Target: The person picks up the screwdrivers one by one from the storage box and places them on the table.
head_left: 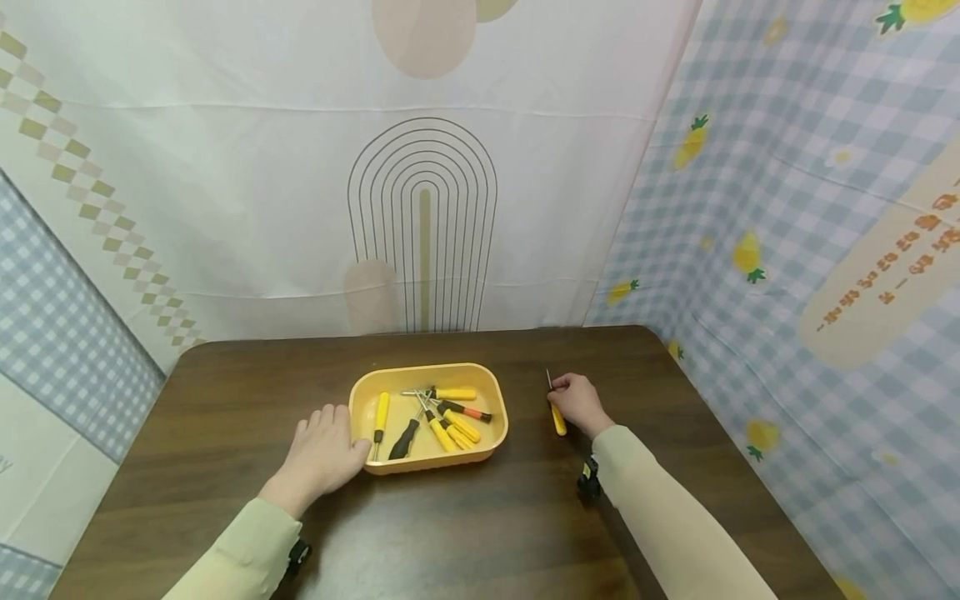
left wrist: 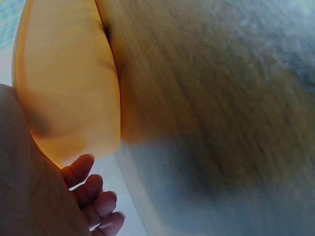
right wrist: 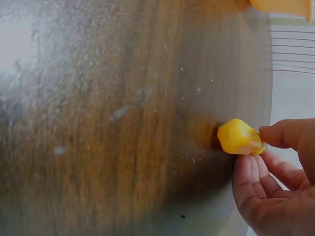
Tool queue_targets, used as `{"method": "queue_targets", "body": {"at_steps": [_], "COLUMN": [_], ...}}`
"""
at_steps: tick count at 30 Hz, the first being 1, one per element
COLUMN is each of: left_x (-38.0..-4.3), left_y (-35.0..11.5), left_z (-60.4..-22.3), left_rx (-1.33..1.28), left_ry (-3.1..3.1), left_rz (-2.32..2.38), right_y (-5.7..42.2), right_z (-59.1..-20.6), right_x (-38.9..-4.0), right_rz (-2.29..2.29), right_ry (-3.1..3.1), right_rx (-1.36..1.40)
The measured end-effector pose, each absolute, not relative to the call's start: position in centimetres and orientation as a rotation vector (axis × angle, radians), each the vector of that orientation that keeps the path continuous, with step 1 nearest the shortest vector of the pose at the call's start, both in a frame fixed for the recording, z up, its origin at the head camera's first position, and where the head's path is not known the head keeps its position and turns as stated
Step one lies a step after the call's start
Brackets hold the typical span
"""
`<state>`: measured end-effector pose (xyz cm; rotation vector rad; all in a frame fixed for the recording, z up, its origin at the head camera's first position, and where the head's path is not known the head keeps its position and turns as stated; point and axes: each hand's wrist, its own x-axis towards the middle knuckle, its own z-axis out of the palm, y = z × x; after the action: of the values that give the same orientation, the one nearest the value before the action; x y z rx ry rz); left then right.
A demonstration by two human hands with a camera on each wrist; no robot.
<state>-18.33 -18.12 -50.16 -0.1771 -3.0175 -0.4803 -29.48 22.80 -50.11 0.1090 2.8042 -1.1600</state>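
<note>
Right arm [head_left: 667, 517] outstretched — screwdriver [head_left: 558, 419] in hand [head_left: 581, 402]

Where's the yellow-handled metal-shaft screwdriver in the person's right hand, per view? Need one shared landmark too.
Head: below and right of centre, yellow-handled metal-shaft screwdriver pinched in the right hand, to the right of the tray.
Left wrist: not in it.
Right wrist: right of centre, handle end showing.
Landmark: yellow-orange rectangular tray; lower centre in head, upper left in left wrist, top right corner in right wrist.

Left hand [head_left: 324, 448] loosely extended, right hand [head_left: 582, 403] in a pinch
</note>
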Motion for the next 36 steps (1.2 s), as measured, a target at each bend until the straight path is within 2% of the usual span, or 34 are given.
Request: {"method": "queue_targets", "body": {"at_steps": [36], "left_x": [-18.23], "left_y": [-18.10], "left_z": [-49.77], "left_rx": [-0.195], "left_ry": [-3.015], "left_rz": [-0.490], "right_y": [22.76], "right_z": [-49.83], "right_x": [-28.95], "right_rz": [-1.036], "right_ry": [2.839], "right_rx": [0.227]}}
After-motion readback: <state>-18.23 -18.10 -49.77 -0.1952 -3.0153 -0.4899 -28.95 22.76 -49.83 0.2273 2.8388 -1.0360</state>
